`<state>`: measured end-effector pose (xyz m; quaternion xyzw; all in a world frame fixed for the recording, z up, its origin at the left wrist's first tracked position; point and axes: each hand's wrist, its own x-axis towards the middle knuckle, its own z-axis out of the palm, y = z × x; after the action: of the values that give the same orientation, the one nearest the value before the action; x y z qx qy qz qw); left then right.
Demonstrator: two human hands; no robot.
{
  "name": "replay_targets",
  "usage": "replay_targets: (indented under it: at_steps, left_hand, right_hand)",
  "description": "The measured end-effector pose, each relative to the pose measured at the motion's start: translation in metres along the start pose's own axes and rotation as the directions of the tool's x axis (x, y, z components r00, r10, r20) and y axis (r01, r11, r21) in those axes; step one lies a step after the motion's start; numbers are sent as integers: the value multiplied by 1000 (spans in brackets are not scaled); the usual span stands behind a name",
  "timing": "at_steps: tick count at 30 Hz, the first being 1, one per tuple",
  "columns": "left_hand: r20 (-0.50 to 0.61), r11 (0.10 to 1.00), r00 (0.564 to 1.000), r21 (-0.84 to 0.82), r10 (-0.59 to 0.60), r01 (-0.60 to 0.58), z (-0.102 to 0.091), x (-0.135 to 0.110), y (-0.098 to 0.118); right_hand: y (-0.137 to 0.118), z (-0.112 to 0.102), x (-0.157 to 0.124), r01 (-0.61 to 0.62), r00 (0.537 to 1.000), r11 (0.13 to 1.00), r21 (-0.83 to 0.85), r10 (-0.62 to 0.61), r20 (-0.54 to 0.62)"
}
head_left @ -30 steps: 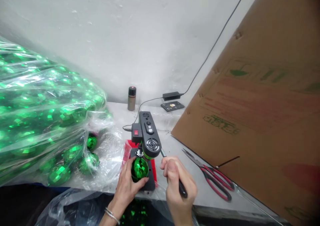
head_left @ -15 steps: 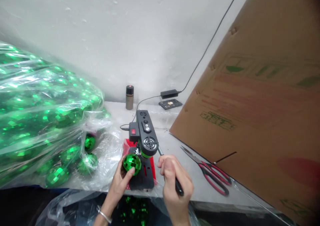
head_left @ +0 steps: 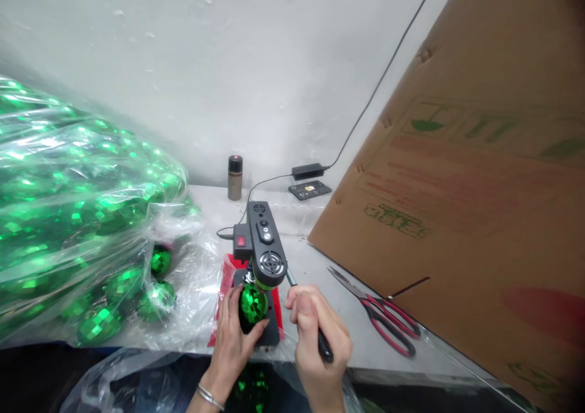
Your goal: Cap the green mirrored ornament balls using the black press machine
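A shiny green faceted ball ornament [head_left: 254,304] is held in my left hand [head_left: 231,328], fingers along its left side and thumb at its lower right. The ball sits over the black base, just below the front end of a black bench machine [head_left: 267,242] with round grilles and a red switch. My right hand [head_left: 320,334] is wrapped around the black-gripped lever [head_left: 325,345] on the machine's right side. Part of the base and its red edge [head_left: 278,315] shows around the ball.
Clear plastic bags [head_left: 91,218] of green balls fill the left side. Red-and-black scissors [head_left: 379,315] lie to the right, before a large cardboard box [head_left: 448,175]. A bottle [head_left: 235,178], a phone [head_left: 309,189] and a power adapter [head_left: 308,171] sit by the wall.
My left hand has moved right with the ball, bringing it closer beneath the machine's front end. My right hand stays on the lever.
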<state>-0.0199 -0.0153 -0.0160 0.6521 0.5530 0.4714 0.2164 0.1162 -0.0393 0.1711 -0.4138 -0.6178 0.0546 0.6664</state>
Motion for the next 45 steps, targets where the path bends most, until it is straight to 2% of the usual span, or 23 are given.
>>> replay_targets:
  at_steps: [5, 10, 16, 19, 23, 29, 35, 45]
  left_hand:
    - [45, 999, 998, 3, 43, -43, 0, -10, -2]
    - [98, 996, 993, -54, -60, 66, -4, 2, 5]
    - [184, 962, 975, -219, -121, 161, 9, 21, 12]
    - [170, 954, 975, -240, -141, 180, 14, 20, 7]
    - [168, 955, 980, -255, -110, 151, 14, 15, 2]
    - [166, 960, 981, -245, -97, 136, 11, 16, 6]
    - [155, 967, 985, -228, -81, 115, 13, 15, 6]
    - [161, 969, 982, -212, -95, 128, 14, 14, 4]
  right_hand:
    - [-1, -1, 1, -11, 1000, 1000, -23, 11, 1]
    - [-3, -2, 2, -4, 1000, 999, -38, 4, -3]
    - [-2, -1, 0, -5, 1000, 999, -31, 4, -13]
    - [-1, -2, -1, 6, 1000, 999, -40, -7, -4]
    - [2, -5, -5, 12, 1000, 999, -53, -12, -6]
    - [8, -2, -14, -20, 1000, 999, -38, 19, -20]
    - [23, 5, -32, 18, 994, 1000, 19, -16, -106]
    - [33, 7, -45, -21, 990, 997, 77, 32, -139]
